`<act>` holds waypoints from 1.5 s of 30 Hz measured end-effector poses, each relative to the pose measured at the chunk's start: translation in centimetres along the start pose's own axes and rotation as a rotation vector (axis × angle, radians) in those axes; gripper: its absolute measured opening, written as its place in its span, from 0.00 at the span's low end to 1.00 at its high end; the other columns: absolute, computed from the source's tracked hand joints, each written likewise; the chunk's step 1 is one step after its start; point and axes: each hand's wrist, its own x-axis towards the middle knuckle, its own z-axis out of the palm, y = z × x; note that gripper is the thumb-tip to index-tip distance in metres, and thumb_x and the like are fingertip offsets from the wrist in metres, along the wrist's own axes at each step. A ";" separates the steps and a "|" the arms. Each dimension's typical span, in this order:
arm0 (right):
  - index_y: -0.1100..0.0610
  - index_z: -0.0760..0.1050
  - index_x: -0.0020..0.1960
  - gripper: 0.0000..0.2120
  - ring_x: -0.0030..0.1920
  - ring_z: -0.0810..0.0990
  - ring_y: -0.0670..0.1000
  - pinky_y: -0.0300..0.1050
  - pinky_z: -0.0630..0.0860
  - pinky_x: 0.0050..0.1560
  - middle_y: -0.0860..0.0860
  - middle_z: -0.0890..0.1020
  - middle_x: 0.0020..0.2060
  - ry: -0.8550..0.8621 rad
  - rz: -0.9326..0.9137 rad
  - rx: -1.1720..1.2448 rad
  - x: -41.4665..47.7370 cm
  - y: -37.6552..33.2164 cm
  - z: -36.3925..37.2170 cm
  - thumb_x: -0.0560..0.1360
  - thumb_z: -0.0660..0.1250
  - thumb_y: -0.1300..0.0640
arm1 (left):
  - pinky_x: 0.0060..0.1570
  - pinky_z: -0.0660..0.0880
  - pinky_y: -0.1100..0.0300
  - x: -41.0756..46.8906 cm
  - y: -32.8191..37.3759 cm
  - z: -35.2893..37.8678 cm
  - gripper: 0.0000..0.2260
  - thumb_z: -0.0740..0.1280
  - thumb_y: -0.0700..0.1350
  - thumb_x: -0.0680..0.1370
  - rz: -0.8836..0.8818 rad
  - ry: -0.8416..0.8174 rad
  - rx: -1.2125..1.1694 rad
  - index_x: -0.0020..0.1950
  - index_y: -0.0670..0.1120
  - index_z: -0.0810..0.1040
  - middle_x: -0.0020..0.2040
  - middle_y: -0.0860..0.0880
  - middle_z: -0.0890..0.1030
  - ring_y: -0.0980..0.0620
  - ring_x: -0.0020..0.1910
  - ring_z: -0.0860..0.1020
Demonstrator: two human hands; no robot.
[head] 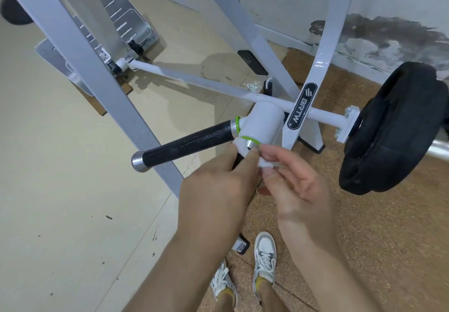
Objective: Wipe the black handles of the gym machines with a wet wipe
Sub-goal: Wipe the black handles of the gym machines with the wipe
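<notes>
At the frame's centre, the left hand curls round a white wet wipe just below the machine's white hub. The right hand pinches the wipe's loose end. A black handle sticks out toward the left, bare. A black weight plate sits at the right.

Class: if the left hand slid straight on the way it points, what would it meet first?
Probably the white hub: the left hand, pinching the wet wipe, points up at it, close below its green-ringed collar; depth is unclear.
</notes>
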 end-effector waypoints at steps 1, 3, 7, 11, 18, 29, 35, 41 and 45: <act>0.49 0.82 0.52 0.13 0.48 0.83 0.51 0.51 0.80 0.49 0.49 0.85 0.48 0.024 0.006 0.040 -0.1 0.2 0.2 0.76 0.66 0.65 | 0.26 0.71 0.60 -0.4 0.3 0.2 0.10 0.67 0.46 0.73 -0.012 -0.008 0.070 0.53 0.49 0.82 0.42 0.49 0.82 0.46 0.35 0.80; 0.52 0.84 0.48 0.11 0.46 0.83 0.55 0.49 0.80 0.47 0.53 0.85 0.46 0.110 0.007 0.107 -0.1 0.5 0.5 0.74 0.68 0.66 | 0.27 0.69 0.59 -0.6 1.2 0.3 0.11 0.64 0.48 0.74 -0.052 -0.031 0.161 0.53 0.49 0.82 0.43 0.47 0.83 0.46 0.39 0.81; 0.55 0.83 0.43 0.06 0.41 0.85 0.50 0.40 0.78 0.43 0.52 0.86 0.38 0.247 0.079 0.175 0.7 0.5 0.9 0.71 0.71 0.65 | 0.30 0.69 0.57 0.1 1.6 -1.3 0.11 0.58 0.51 0.79 -0.154 -0.033 -0.153 0.47 0.53 0.80 0.36 0.53 0.78 0.54 0.35 0.75; 0.55 0.81 0.39 0.07 0.37 0.85 0.47 0.39 0.79 0.41 0.48 0.85 0.32 0.375 0.114 0.202 1.6 0.7 1.7 0.70 0.73 0.66 | 0.42 0.76 0.62 1.6 0.4 -1.1 0.10 0.71 0.55 0.72 -0.414 0.075 -0.454 0.52 0.56 0.82 0.42 0.58 0.83 0.62 0.42 0.79; 0.49 0.82 0.38 0.06 0.35 0.82 0.46 0.37 0.77 0.37 0.49 0.85 0.33 0.253 0.063 0.076 0.6 0.5 1.8 0.71 0.73 0.60 | 0.33 0.70 0.57 0.6 0.6 0.3 0.05 0.69 0.41 0.70 -0.139 0.263 -0.241 0.37 0.46 0.85 0.36 0.50 0.82 0.54 0.36 0.76; 0.49 0.81 0.40 0.10 0.34 0.81 0.47 0.42 0.79 0.39 0.48 0.82 0.32 0.215 -0.018 -0.042 1.1 0.7 1.6 0.71 0.73 0.64 | 0.45 0.75 0.59 1.7 -0.4 -0.5 0.04 0.71 0.43 0.73 -0.394 0.105 -0.569 0.38 0.49 0.82 0.37 0.55 0.82 0.58 0.40 0.78; 0.47 0.81 0.40 0.11 0.35 0.79 0.48 0.41 0.79 0.39 0.51 0.82 0.36 0.159 -0.123 -0.190 1.1 0.5 1.4 0.71 0.72 0.64 | 0.44 0.72 0.66 1.5 -1.1 -0.9 0.04 0.73 0.42 0.71 -0.245 0.082 -0.491 0.38 0.51 0.83 0.38 0.55 0.82 0.59 0.40 0.77; 0.46 0.81 0.39 0.13 0.34 0.81 0.49 0.42 0.80 0.38 0.49 0.83 0.33 0.160 -0.104 -0.160 0.8 0.3 1.7 0.71 0.72 0.65 | 0.44 0.71 0.63 0.9 -1.9 -1.0 0.04 0.69 0.40 0.73 -0.146 -0.001 -0.498 0.39 0.49 0.81 0.41 0.53 0.80 0.58 0.42 0.76; 0.50 0.82 0.40 0.11 0.33 0.81 0.45 0.38 0.78 0.36 0.48 0.83 0.33 0.048 -0.075 -0.112 0.3 -0.3 1.2 0.71 0.71 0.67 | 0.42 0.71 0.60 1.0 -1.9 -1.4 0.03 0.71 0.42 0.71 -0.106 0.001 -0.447 0.38 0.49 0.82 0.38 0.53 0.79 0.57 0.40 0.75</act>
